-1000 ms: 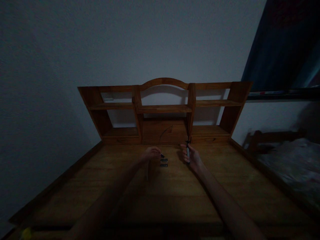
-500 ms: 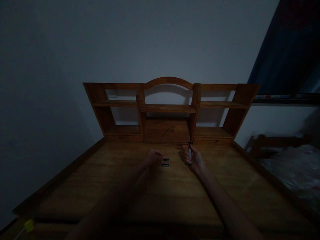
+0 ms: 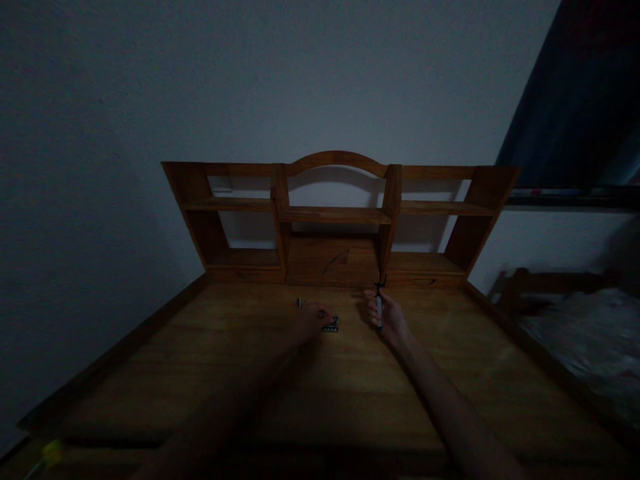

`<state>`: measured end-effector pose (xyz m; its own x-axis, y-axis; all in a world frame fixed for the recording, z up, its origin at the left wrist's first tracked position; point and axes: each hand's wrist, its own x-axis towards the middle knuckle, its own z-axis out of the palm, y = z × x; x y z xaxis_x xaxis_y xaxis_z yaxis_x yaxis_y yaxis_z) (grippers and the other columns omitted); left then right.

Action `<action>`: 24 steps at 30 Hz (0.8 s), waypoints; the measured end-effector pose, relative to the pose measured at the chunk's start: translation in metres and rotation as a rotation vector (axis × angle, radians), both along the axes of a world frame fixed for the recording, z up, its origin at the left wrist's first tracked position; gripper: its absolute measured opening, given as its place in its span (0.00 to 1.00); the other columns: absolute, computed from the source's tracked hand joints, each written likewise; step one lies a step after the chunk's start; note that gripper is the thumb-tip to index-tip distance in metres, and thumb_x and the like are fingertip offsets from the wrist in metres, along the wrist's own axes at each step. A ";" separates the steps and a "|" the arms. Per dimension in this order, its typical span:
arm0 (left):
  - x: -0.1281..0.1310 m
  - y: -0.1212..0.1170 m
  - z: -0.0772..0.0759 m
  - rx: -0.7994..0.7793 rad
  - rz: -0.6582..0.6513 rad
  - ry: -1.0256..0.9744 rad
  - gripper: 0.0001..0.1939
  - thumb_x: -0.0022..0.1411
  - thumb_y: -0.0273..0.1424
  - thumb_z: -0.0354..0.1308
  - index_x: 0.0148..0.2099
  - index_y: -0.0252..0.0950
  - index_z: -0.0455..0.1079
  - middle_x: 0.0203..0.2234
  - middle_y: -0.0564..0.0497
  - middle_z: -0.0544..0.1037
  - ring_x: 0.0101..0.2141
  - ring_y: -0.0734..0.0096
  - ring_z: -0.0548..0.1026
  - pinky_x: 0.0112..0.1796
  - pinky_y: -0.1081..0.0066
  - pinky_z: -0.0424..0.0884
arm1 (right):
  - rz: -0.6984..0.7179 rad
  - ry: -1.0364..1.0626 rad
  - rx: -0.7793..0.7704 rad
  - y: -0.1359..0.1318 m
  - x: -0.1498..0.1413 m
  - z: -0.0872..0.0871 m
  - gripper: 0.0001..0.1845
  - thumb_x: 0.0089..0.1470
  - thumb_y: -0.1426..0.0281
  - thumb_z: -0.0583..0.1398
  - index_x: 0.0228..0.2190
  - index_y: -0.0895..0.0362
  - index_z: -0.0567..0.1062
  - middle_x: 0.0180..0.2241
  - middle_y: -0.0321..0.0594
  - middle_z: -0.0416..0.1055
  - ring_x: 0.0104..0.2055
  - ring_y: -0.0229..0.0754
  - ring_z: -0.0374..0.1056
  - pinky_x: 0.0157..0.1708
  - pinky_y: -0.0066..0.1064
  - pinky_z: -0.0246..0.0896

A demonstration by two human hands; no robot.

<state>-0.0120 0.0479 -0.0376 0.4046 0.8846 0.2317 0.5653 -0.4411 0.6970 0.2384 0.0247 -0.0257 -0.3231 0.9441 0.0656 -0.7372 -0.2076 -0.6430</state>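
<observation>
On the desk lies a small dark case (image 3: pixel 331 328) with a row of pale spots along its front. My left hand (image 3: pixel 311 321) is at the left end of this case, its fingers drawn together and partly covering it; what they pinch, if anything, is too small and dark to name. Just beyond that hand sits a small pale piece (image 3: pixel 299 303). To the right, my right hand (image 3: pixel 393 319) grips a slim grey-handled tool (image 3: pixel 379 313), held upright with its dark, forked-looking top pointing away from me.
A wooden shelf unit (image 3: pixel 335 215) rises at the back of the wooden desk (image 3: pixel 240 373). Something yellow (image 3: pixel 51 452) shows at the lower left corner. Past the desk's right edge lies a pale plastic-looking bundle (image 3: pixel 585 333), below a dark curtain (image 3: pixel 565 100).
My left hand has shifted right, onto the left part of the dark case. The small pale piece behind it has come into view. My right hand and its tool have hardly moved.
</observation>
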 end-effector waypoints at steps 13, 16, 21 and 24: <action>0.005 0.000 -0.001 0.001 -0.055 0.019 0.06 0.54 0.31 0.58 0.32 0.36 0.75 0.30 0.51 0.79 0.33 0.69 0.74 0.37 0.73 0.67 | -0.033 -0.029 -0.024 -0.005 -0.001 0.006 0.14 0.58 0.64 0.53 0.38 0.60 0.70 0.18 0.31 0.58 0.13 0.30 0.48 0.10 0.21 0.40; 0.007 0.003 -0.004 -0.021 -0.047 -0.001 0.06 0.53 0.29 0.59 0.33 0.34 0.75 0.31 0.50 0.79 0.33 0.70 0.74 0.36 0.73 0.67 | -0.035 -0.038 -0.026 -0.005 -0.002 0.007 0.13 0.57 0.63 0.53 0.39 0.60 0.70 0.18 0.30 0.58 0.14 0.31 0.48 0.10 0.21 0.40; 0.009 0.014 -0.004 -0.093 0.004 0.012 0.11 0.46 0.28 0.63 0.36 0.31 0.74 0.27 0.50 0.77 0.30 0.70 0.73 0.30 0.75 0.66 | -0.030 -0.029 -0.034 -0.006 -0.003 0.008 0.14 0.57 0.63 0.53 0.38 0.60 0.70 0.18 0.31 0.58 0.14 0.31 0.47 0.10 0.21 0.40; 0.009 0.023 -0.001 -0.155 0.023 0.034 0.14 0.41 0.28 0.66 0.34 0.32 0.73 0.26 0.52 0.76 0.29 0.71 0.73 0.28 0.76 0.65 | -0.041 -0.029 -0.038 -0.007 -0.003 0.009 0.14 0.58 0.64 0.52 0.38 0.60 0.70 0.18 0.31 0.58 0.14 0.31 0.48 0.10 0.21 0.39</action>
<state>-0.0032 0.0712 -0.0386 0.3893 0.9178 0.0778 0.5985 -0.3162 0.7361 0.2350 0.0182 -0.0169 -0.2851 0.9583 0.0204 -0.7265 -0.2022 -0.6567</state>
